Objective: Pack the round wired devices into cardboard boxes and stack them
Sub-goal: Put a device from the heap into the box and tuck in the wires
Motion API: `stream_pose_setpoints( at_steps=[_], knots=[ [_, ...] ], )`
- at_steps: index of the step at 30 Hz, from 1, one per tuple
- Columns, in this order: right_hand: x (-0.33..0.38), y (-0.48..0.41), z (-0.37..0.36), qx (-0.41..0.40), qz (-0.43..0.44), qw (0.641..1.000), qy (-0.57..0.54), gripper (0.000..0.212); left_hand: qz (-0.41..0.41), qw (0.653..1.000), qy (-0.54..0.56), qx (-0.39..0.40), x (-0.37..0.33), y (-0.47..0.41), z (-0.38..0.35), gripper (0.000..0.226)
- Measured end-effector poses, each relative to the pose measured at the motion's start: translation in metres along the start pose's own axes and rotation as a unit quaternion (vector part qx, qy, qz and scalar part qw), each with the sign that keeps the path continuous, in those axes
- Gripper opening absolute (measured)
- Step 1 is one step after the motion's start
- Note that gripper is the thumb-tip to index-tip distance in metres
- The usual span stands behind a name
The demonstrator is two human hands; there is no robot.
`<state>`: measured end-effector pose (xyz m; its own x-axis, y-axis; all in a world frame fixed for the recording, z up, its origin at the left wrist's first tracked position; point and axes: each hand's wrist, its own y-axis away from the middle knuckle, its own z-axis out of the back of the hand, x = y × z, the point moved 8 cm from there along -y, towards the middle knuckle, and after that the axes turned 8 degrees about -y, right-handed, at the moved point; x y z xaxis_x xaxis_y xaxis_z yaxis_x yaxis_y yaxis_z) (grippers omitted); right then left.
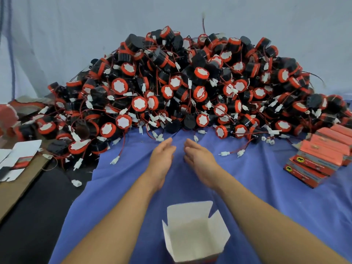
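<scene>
Checker: Devices first. Where do they lie?

Packer: The round black-and-red wired devices with white faces (190, 88) are heaped along the far edge of the blue cloth (266, 187). Their thin wires and white plastic plugs (241, 153) trail out onto it. None is in a hand.

Checker: And the hands?

Packer: The left hand (162, 155) and right hand (198, 159) hover just short of the heap's front, palms facing each other, fingers loose. Each grip is apart and holds nothing.

Checker: Which step, then?

Packer: Reaching for the next device, I judge. The open white cardboard box (192, 242) stands empty at the cloth's near edge, between the forearms, flaps up. The next move calls for working one unit free of the tangled wires, gathering its lead, and bringing it back to that box.

Checker: Room to move?

Packer: Bare cloth between heap and box leaves an open path. The stack of closed red cardboard boxes (320, 159) sits at the right edge, well apart from the hands. Flat white box blanks (19, 155) lie beyond the left edge on a brown board (11, 195). Stray plugs near that edge could snag.
</scene>
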<state>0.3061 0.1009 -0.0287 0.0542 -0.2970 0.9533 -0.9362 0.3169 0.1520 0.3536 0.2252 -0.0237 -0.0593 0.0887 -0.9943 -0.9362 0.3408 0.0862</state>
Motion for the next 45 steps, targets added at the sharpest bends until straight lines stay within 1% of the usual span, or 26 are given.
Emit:
stream_pose_setpoints(
  at_steps=[4, 6, 9, 13, 18, 20, 22, 24, 25, 27, 29, 30, 32, 33, 35, 36, 37, 39, 43, 45],
  knots=[
    [-0.002, -0.065, -0.011, -0.003, 0.005, 0.999, 0.042, 0.06, -0.014, 0.995, -0.098, -0.016, 0.002, -0.056, -0.01, 0.062],
    [0.005, -0.077, -0.015, -0.008, 0.013, 0.999, 0.032, 0.062, -0.014, 0.992, -0.125, -0.026, -0.005, -0.07, -0.011, 0.067],
    [0.004, -0.104, -0.019, -0.005, 0.026, 0.999, 0.039, 0.062, -0.011, 0.991, -0.128, -0.042, -0.004, -0.1, -0.009, 0.068],
    [0.001, -0.126, -0.016, -0.025, 0.053, 0.997, 0.054, 0.063, -0.026, 0.986, -0.158, -0.036, 0.002, -0.122, -0.005, 0.066],
    [-0.003, -0.129, -0.014, -0.036, 0.057, 0.998, 0.016, 0.066, -0.049, 0.988, -0.133, -0.056, 0.006, -0.124, -0.002, 0.067],
    [-0.001, -0.122, -0.012, -0.057, 0.077, 0.995, 0.037, 0.063, -0.065, 0.986, -0.124, -0.086, 0.004, -0.115, 0.002, 0.068],
    [0.005, -0.11, -0.01, -0.084, 0.108, 0.988, 0.078, 0.054, -0.076, 0.982, -0.133, -0.106, 0.001, -0.102, 0.005, 0.069],
    [0.007, -0.094, -0.01, -0.088, 0.111, 0.986, 0.09, 0.038, -0.082, 0.982, -0.124, -0.12, 0.001, -0.086, 0.008, 0.063],
    [0.007, -0.086, -0.01, -0.085, 0.103, 0.988, 0.081, 0.032, -0.083, 0.98, -0.118, -0.135, 0.001, -0.076, 0.011, 0.055],
    [0.005, -0.066, -0.008, -0.063, 0.084, 0.994, 0.039, 0.02, -0.086, 0.976, -0.102, -0.171, -0.001, -0.052, 0.02, 0.035],
    [0.004, -0.044, -0.004, -0.035, 0.07, 0.997, 0.01, 0.011, -0.09, 0.977, -0.065, -0.184, -0.003, -0.026, 0.026, 0.013],
    [0.005, -0.028, -0.001, -0.022, 0.066, 0.998, 0.0, 0.011, -0.087, 0.98, -0.043, -0.176, -0.004, -0.012, 0.028, 0.009],
    [0.005, -0.007, 0.005, 0.004, 0.061, 0.998, -0.024, 0.008, -0.079, 0.986, -0.011, -0.147, -0.005, 0.003, 0.029, 0.018],
    [0.005, 0.001, 0.006, 0.018, 0.057, 0.998, -0.037, 0.009, -0.066, 0.99, 0.001, -0.127, -0.006, 0.008, 0.029, 0.028],
    [0.009, 0.027, 0.011, 0.031, 0.046, 0.997, -0.053, 0.019, -0.028, 0.996, 0.016, -0.077, -0.011, 0.027, 0.027, 0.052],
    [0.012, 0.038, 0.013, 0.036, 0.047, 0.997, -0.055, 0.021, -0.02, 0.998, 0.014, -0.051, -0.015, 0.035, 0.026, 0.06],
    [0.017, 0.05, 0.014, 0.043, 0.05, 0.997, -0.048, 0.021, -0.02, 1.0, 0.007, -0.022, -0.02, 0.046, 0.023, 0.062],
    [0.029, 0.078, 0.015, 0.051, 0.056, 0.997, -0.011, 0.02, -0.022, 1.0, -0.015, 0.016, -0.034, 0.073, 0.02, 0.058],
    [0.054, 0.122, 0.011, 0.068, 0.056, 0.992, 0.09, 0.02, -0.044, 0.997, -0.06, 0.003, -0.057, 0.118, 0.03, 0.054],
    [0.07, 0.139, 0.013, 0.053, 0.08, 0.989, 0.114, 0.02, -0.069, 0.994, -0.086, -0.018, -0.068, 0.14, 0.037, 0.056]
  ],
)
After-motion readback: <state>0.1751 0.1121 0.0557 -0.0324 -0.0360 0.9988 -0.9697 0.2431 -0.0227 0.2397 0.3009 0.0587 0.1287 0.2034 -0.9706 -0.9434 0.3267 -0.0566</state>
